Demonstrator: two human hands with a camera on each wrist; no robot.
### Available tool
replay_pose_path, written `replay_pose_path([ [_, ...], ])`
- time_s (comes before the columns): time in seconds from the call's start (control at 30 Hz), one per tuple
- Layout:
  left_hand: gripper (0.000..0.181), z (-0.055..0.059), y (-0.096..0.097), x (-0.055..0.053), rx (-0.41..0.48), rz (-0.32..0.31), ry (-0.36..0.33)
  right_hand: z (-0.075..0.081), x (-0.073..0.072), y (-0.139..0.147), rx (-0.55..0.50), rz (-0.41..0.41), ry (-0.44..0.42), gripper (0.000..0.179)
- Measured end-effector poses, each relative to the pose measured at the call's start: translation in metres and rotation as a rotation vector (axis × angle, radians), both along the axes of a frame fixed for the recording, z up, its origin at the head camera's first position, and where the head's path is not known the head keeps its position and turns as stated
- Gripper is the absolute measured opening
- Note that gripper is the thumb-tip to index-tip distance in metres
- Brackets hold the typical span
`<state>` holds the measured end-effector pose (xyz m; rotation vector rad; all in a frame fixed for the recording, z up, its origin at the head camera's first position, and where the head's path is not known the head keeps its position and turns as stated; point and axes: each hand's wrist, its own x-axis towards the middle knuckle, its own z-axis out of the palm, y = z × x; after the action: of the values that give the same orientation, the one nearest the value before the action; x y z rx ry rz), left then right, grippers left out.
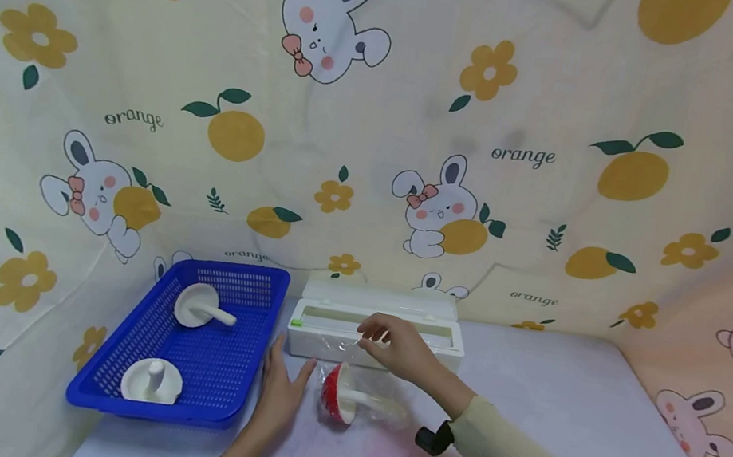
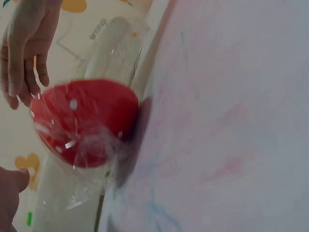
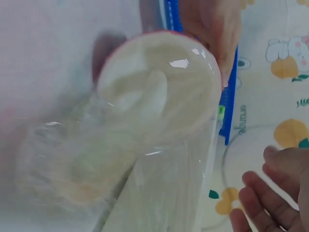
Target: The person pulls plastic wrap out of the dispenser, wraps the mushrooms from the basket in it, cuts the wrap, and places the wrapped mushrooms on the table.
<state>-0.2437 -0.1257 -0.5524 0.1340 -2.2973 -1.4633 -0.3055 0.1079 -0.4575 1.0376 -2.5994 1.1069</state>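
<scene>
My fingers [image 3: 270, 195] are loose and empty, the film-wrapped mushroom [image 1: 349, 394] lying on the table [image 1: 524, 417] below my right hand [image 1: 397, 349], stem [image 1: 367, 399] pointing right, red cap [image 1: 331, 392] (the nearer end) just beside my left hand [image 1: 279, 393].

"First entry?"
"Basket [image 1: 207, 351], blue, perforated, left in the head view; contents — one white stemmed piece [image 1: 168, 389], near end, stem upward; another white piece [image 1: 189, 303], far end, stem pointing right."
"Second?"
"Backdrop [image 1: 382, 134], cloth, cream; printed rabbits, oranges, flowers, lettering."
"Third?"
"Tabletop [image 1: 538, 419], pale — faint pink and blue marks."
</scene>
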Motion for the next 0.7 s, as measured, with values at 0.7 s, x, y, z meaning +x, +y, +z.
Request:
replay_pose_path([
  [0.7,0.06,-0.011,-0.014,-0.054,0.126,-0.023,0.053,-0.01,-0.065,-0.031,-0.107,0.067,-0.259,0.028],
])
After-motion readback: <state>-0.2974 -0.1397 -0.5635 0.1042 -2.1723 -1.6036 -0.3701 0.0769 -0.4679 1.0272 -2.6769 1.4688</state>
